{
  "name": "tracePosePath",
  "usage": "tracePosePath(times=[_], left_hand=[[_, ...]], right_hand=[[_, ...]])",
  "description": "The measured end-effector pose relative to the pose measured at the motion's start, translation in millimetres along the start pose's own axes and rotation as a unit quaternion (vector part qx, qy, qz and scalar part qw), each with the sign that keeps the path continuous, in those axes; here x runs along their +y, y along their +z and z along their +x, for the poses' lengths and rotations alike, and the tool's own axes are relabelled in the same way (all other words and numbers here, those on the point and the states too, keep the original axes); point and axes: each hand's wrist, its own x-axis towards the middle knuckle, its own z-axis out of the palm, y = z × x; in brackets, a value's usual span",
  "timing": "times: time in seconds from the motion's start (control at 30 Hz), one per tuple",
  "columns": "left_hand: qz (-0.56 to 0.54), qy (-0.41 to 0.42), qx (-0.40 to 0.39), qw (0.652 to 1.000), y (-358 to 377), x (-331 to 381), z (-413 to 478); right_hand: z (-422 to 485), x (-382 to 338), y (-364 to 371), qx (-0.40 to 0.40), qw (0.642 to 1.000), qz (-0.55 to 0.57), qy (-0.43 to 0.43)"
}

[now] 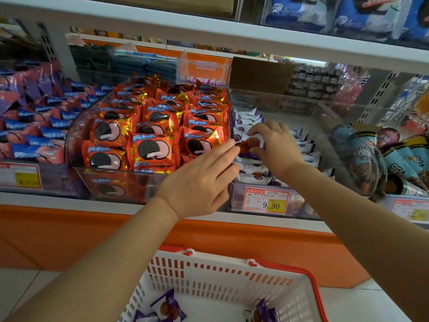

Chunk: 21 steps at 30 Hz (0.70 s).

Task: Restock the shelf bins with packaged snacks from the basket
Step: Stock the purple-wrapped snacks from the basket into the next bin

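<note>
Right hand [274, 145] curls over a purple-white waffle-biscuit packet [251, 144] and pinches it at the left edge of the clear shelf bin [308, 126], on top of like packets. Left hand [199, 182] has its fingers straight, tips touching the packet's left edge, beside the red Oreo packs [153, 147]. White basket [209, 273] below the shelf holds more purple packets [169, 305].

2 bare hands [199, 182] [275, 147]; 2 bare forearms [111, 259]

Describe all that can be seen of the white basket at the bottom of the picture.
The basket is white plastic with slotted walls and a red handle folded along its rim. It stands upright below the orange shelf front, its near part out of frame. A few purple snack packets lie on its bottom. Neither the left hand nor the right hand touches it.
</note>
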Motion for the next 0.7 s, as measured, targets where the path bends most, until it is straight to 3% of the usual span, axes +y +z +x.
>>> tracePosePath(times=[0.33,0.5,0.7], left_hand=[[0.007,-0.003,-0.006,1.000,-2,2,1],[0.002,-0.014,-0.011,1.000,-3,4,0],[-0.009,-0.061,-0.024,0.998,-8,14,2]], right_hand=[[-4,4,-10,-0.043,0.998,-0.036,-0.039],[-46,-1,-34,-0.023,0.998,0.018,-0.055],[-106,14,-38,-0.065,0.995,-0.005,-0.080]])
